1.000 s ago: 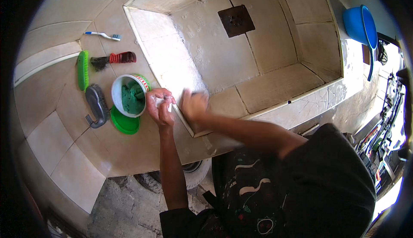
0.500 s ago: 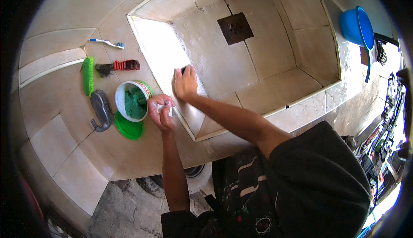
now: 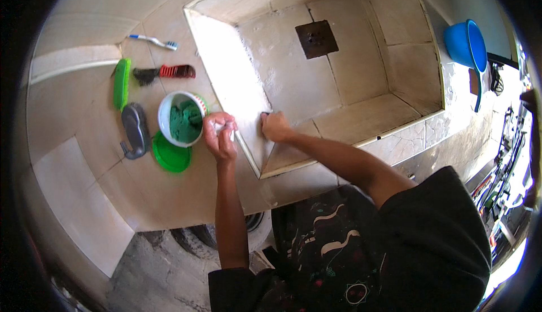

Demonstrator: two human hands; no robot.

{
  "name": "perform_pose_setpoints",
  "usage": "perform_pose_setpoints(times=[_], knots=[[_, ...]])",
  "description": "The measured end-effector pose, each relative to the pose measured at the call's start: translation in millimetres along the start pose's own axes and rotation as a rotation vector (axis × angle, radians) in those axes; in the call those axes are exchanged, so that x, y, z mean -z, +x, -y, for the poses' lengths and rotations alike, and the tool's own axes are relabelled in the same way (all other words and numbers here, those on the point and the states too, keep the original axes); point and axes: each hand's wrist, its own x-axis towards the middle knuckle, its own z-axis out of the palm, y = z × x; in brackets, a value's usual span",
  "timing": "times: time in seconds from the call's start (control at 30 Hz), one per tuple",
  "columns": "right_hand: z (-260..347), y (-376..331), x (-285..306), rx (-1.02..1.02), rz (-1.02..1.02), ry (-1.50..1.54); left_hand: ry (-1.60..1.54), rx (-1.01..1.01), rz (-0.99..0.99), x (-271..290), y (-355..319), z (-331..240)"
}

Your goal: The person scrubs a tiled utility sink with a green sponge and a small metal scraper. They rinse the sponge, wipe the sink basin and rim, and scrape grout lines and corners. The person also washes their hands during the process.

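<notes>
Hands both busy: right hand (image 3: 275, 126) fisted on a dark scrubber against the sink wall (image 3: 237, 80), left hand (image 3: 220, 136) gripping something white beside one open tub (image 3: 180, 119). One green lid (image 3: 171, 155), two brushes, one toothbrush (image 3: 153, 41) nearby

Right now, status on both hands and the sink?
Left hand closed on something small and white by the white tub. Right hand pressing a dark item against the sink's inner wall. Nothing in the way.

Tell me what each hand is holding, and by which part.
The left hand clutches something small and white; what it is cannot be told. The right hand presses a small dark object, mostly hidden, against the sink wall.
</notes>
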Motion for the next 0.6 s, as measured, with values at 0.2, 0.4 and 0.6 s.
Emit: perform_pose_setpoints(times=[0.2,0.4,0.6], knots=[[-50.2,-23.2,15.1,0.381,0.178,-0.277,-0.004,0.074,-0.009,3.5,-1.3,0.4],[-3.9,-64.0,55.2,0.552,0.531,-0.354,-0.075,0.033,0.021,2.4,0.4,2.7],[-3.6,-75.8,64.1,0.459,0.448,-0.448,-0.022,0.034,0.018,3.9,-3.1,6.6]])
